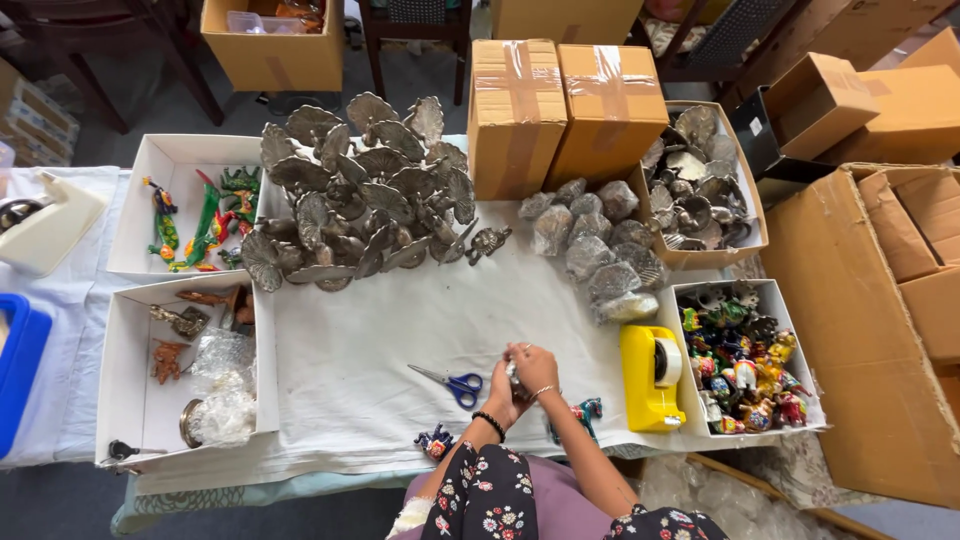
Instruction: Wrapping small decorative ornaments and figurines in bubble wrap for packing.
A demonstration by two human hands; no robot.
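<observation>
- At a cloth-covered work table, a person's left hand and right hand meet over a small pale item, both hands closed around it just above the white cloth, near the table's front edge.
- What the item is cannot be told; fingers hide most of it.
- Blue-handled scissors lie just left of the hands, blades pointing away; a yellow tape dispenser stands just to their right.
- Judged from this grip, the handling goes best with the item kept low over the cloth, one hand steadying while the other turns it, and scissors and tape left within reach.
- A heap of dull grey metal peacock figures, with ribbed fan tails, fills the table's middle.
- Beside it sit crinkled plastic-wrapped bundles, glossy and lumpy.
- A white box at right holds brightly painted animal figurines; another white box at left holds green and red painted figures.
- Two taped brown cartons stand at the table's far side.
- Two small painted figurines rest at the near edge, beside the floral sleeves.
</observation>
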